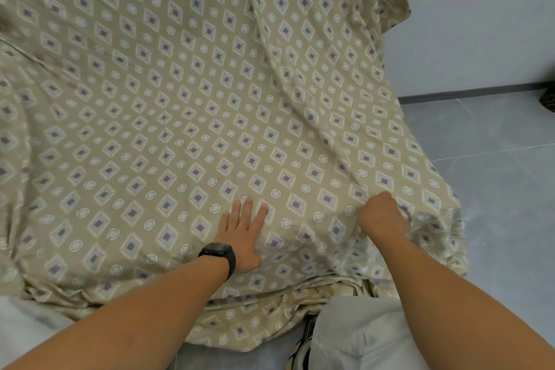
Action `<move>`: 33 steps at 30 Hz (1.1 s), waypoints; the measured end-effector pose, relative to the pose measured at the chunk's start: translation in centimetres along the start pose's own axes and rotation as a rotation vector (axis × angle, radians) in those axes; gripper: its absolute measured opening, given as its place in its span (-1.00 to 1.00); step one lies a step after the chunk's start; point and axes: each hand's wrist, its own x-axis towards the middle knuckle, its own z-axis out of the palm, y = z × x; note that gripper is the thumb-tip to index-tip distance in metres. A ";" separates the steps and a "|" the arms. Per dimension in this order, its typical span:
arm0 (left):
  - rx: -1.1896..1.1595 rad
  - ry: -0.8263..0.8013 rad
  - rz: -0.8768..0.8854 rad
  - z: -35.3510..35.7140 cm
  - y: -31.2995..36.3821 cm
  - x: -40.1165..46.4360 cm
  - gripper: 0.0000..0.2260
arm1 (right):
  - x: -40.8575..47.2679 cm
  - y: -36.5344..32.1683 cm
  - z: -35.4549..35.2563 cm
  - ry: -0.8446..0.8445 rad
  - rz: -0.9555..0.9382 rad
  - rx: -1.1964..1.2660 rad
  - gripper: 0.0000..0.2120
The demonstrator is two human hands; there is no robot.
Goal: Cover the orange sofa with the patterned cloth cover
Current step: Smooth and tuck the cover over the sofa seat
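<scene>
Both hands are on the cloth cover (186, 105), which fills nearly the whole frame and hides the sofa; no orange shows. My left hand (241, 237), lower centre, lies flat with fingers straight, pressing the fabric down. My right hand (380, 215), lower right, is clenched around a bunch of cloth. A long crease runs from the top centre down to that fist. Judgement: keep the left palm as anchor, pull the right fistful outward and down over the corner, slowly, so the crease flattens.
</scene>
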 end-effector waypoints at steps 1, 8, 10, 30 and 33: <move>0.010 0.005 0.004 -0.1 0.0 0.0 0.02 | 0.1 0.0 0.2 -0.025 0.010 0.021 -0.56; 0.034 0.007 0.097 -1.4 0.1 1.0 0.01 | 1.6 1.1 -0.3 0.205 -0.101 0.196 -0.68; 0.017 0.005 0.097 -1.8 0.7 1.8 0.01 | 2.7 2.6 -1.0 0.271 -0.092 0.176 -0.68; 0.040 0.024 0.069 -3.3 6.1 7.6 0.31 | 8.2 5.8 -3.1 0.625 0.159 0.352 -0.81; 0.037 0.041 0.059 -3.1 6.3 7.5 0.32 | 8.5 6.3 -2.8 0.554 0.212 0.373 -0.78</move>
